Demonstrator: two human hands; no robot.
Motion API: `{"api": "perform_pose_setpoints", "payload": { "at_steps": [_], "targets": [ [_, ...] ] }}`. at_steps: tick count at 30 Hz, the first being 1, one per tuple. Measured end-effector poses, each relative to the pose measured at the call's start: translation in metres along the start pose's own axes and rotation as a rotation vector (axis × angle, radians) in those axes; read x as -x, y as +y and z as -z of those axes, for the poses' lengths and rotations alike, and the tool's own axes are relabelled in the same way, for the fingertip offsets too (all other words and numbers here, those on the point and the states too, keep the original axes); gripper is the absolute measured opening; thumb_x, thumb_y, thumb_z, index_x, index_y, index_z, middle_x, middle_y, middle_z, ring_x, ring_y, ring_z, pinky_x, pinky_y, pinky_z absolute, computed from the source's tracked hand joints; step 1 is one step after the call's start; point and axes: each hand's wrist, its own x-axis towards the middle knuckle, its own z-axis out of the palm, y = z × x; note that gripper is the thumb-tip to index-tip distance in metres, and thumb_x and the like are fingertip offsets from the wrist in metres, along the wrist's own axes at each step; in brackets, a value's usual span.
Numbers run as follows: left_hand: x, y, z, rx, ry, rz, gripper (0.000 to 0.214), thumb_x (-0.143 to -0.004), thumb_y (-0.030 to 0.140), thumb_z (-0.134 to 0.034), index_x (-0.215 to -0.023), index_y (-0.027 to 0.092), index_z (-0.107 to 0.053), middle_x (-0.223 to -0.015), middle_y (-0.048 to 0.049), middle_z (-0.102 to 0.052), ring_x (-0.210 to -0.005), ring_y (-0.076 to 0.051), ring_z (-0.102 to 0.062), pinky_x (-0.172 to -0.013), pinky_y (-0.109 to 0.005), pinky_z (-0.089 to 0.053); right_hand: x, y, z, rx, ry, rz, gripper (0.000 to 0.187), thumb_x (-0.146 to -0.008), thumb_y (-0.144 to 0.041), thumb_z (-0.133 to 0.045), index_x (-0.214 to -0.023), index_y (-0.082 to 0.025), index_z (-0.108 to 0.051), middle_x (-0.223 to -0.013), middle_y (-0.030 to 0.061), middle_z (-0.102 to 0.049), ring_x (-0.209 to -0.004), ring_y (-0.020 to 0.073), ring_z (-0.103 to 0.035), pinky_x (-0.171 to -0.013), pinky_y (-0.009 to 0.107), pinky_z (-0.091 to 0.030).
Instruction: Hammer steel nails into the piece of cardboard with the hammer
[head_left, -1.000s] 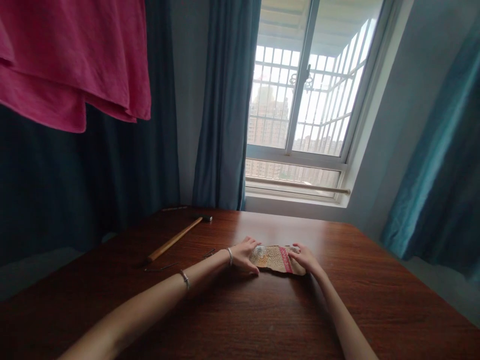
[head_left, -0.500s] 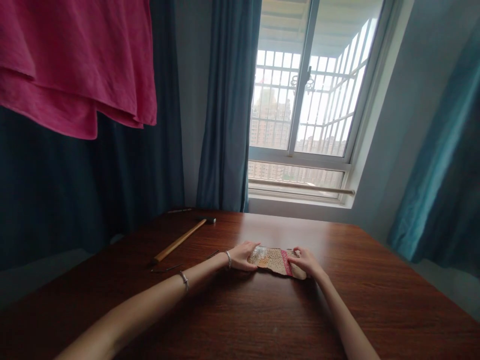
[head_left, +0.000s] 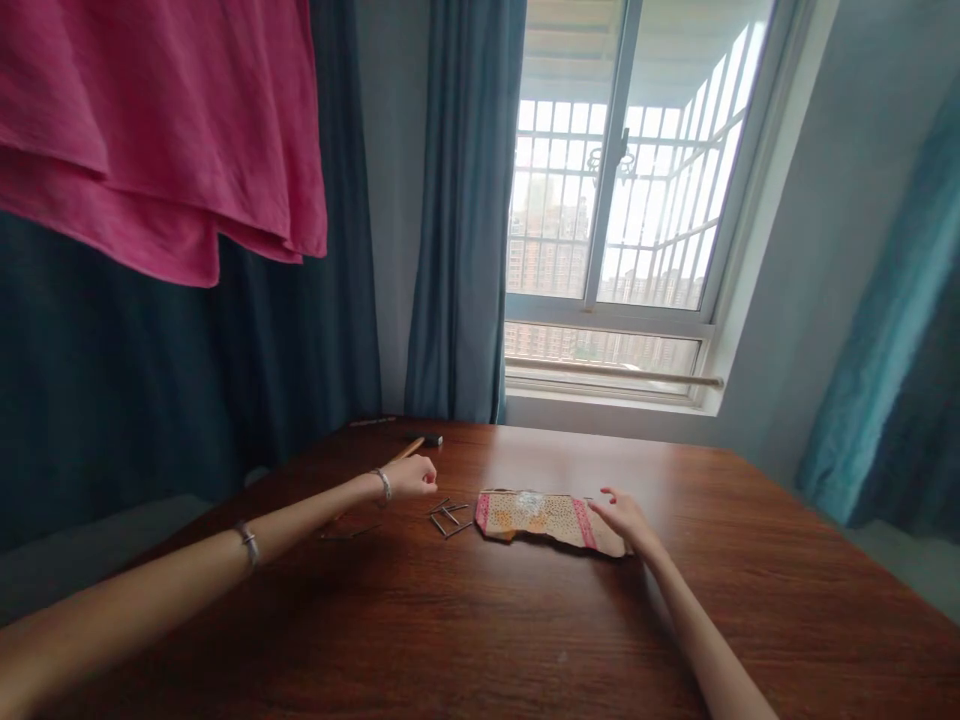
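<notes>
A torn piece of patterned cardboard (head_left: 559, 518) lies flat on the table, speckled tan with pink bands and a shiny, whitish patch. My right hand (head_left: 626, 518) is over its right end, thumb and fingers apart; whether it touches the cardboard I cannot tell. Left of the cardboard, several thin metal nails (head_left: 450, 518) lie loosely crossed. My left hand (head_left: 412, 477) is above the table near these nails, fingers curled in and their inside hidden. Behind it lies a hammer (head_left: 409, 449), its dark head showing and most of its wooden handle covered by my hand and forearm.
More thin metal pieces (head_left: 351, 534) lie beneath my left forearm. A slim object (head_left: 373, 421) rests at the far left edge of the brown wooden table (head_left: 525, 640). Pink cloth (head_left: 165, 130) hangs at upper left, before blue curtains (head_left: 465, 220). A barred window stands behind.
My left hand has let go of the cardboard's left end and moved left, uncovering the nails. My right hand has spread its fingers and stays at the right end.
</notes>
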Motion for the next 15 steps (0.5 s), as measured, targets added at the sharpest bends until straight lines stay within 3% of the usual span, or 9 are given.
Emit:
{"api": "perform_pose_setpoints", "payload": {
  "at_steps": [3, 8, 12, 15],
  "targets": [
    [0.028, -0.036, 0.010, -0.072, -0.177, 0.097, 0.019, -0.057, 0.030, -0.055, -0.060, 0.014, -0.064, -0.058, -0.0023, -0.060, -0.055, -0.015, -0.054, -0.052, -0.022, -0.039, -0.005, 0.004, 0.001, -0.026, 0.041, -0.020, 0.048, -0.071, -0.042, -0.051, -0.108, -0.012, -0.059, -0.098, 0.0146, -0.064, -0.092, 0.0248, -0.058, -0.078, 0.031, -0.041],
    [0.075, -0.068, 0.013, -0.070, -0.296, 0.258, 0.015, -0.050, 0.025, -0.057, -0.060, 0.015, -0.063, -0.055, -0.0017, -0.060, -0.047, -0.015, -0.053, -0.047, -0.023, -0.041, -0.009, 0.012, 0.001, -0.079, 0.069, -0.025, 0.042, -0.071, -0.033, -0.048, -0.107, -0.013, -0.059, -0.095, 0.0126, -0.065, -0.087, 0.0216, -0.061, -0.072, 0.027, -0.043],
    [0.092, -0.080, 0.010, -0.120, -0.222, 0.210, 0.016, -0.053, 0.025, -0.054, -0.062, 0.016, -0.064, -0.058, -0.0012, -0.060, -0.052, -0.015, -0.054, -0.051, -0.023, -0.043, -0.009, 0.015, -0.002, -0.104, 0.075, -0.015, 0.039, -0.069, -0.029, -0.048, -0.101, -0.013, -0.062, -0.092, 0.0110, -0.067, -0.082, 0.0199, -0.062, -0.070, 0.025, -0.044],
    [0.098, -0.089, 0.006, -0.129, -0.282, 0.119, 0.020, -0.055, 0.027, -0.054, -0.067, 0.018, -0.065, -0.063, -0.0011, -0.062, -0.057, -0.017, -0.056, -0.053, -0.025, -0.043, -0.008, 0.017, -0.002, -0.118, 0.080, -0.017, 0.038, -0.069, -0.029, -0.047, -0.100, -0.014, -0.063, -0.089, 0.0100, -0.067, -0.078, 0.0191, -0.063, -0.067, 0.025, -0.045]
  ]
}}
